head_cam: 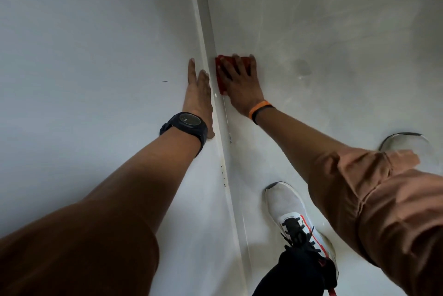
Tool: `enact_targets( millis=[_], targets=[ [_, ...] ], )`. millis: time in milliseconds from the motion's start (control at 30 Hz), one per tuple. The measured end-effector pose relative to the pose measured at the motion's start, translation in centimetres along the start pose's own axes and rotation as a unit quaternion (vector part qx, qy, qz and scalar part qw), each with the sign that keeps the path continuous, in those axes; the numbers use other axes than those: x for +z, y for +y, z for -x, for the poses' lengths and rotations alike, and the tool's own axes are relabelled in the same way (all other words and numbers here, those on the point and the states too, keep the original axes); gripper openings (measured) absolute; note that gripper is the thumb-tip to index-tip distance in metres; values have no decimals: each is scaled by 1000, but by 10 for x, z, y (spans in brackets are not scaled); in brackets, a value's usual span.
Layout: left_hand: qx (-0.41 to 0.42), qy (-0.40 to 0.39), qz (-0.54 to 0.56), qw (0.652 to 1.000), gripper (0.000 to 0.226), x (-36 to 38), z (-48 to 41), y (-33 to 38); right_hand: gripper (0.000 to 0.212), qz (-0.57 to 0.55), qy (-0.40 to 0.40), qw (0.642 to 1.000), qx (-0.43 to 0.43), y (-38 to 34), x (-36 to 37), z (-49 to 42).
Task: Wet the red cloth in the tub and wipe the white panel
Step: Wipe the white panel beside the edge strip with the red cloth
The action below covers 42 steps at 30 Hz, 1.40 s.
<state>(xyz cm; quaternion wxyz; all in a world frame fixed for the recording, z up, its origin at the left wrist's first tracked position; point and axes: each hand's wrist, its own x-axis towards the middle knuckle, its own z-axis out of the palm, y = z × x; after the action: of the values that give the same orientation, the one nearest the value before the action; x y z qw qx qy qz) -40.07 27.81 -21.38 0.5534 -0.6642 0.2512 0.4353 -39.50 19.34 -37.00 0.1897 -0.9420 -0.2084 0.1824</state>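
Note:
My right hand point(239, 80) lies flat with spread fingers on the red cloth point(220, 75), pressing it against the white panel point(311, 20) close to the raised edge strip point(206, 39). Only the cloth's left side and top corners show around the fingers. My left hand point(199, 94) is laid flat, fingers together, on the white surface point(96, 56) left of that strip, holding nothing. A black watch sits on my left wrist and an orange band on my right wrist. No tub is in view.
My foot in a white shoe point(290, 214) stands at the bottom, right of the strip. A round opening point(405, 144) shows at the right, partly behind my sleeve. Streaks and smudges mark the panel at upper right.

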Motion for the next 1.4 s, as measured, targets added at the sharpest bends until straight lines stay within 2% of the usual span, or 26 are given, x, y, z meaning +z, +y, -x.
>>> enact_targets(
  millis=[100,267,367,433,567,667,767,900,1000,1100,1200,1267,1400],
  targets=[
    [-2,6,5,1000,123,1,0,1,62,0,5,1000,-13,-10,21,49],
    [-8,16,7,1000,127,3,-1,2,64,26,-56,996,-68,-22,42,121],
    [-4,14,3,1000,127,3,-1,2,64,47,-51,995,-70,-12,33,86],
    [-2,13,2,1000,126,3,-1,4,67,43,-33,998,-34,-5,15,44],
    [-8,7,5,1000,127,2,-2,4,73,55,-55,997,4,-7,-18,-8],
    [-5,6,3,1000,126,2,-1,4,71,52,-53,997,-5,-10,-12,19],
    [-8,12,3,1000,126,1,0,6,67,46,-64,996,-32,-20,15,83],
    [-21,14,5,1000,132,4,0,6,62,52,-101,992,-62,-29,45,136],
    [-15,15,4,1000,132,3,-1,7,67,65,-73,994,-47,-21,39,110],
    [-13,13,5,1000,130,3,-1,8,64,29,-24,999,1,-13,16,45],
    [-13,7,3,1000,131,3,-3,9,63,26,-30,999,29,-10,-8,0],
    [-11,4,4,1000,130,3,-3,10,62,32,-28,998,39,-13,-8,4],
    [-10,14,14,1000,128,2,0,11,66,24,-38,999,17,-29,17,73]
  ],
)
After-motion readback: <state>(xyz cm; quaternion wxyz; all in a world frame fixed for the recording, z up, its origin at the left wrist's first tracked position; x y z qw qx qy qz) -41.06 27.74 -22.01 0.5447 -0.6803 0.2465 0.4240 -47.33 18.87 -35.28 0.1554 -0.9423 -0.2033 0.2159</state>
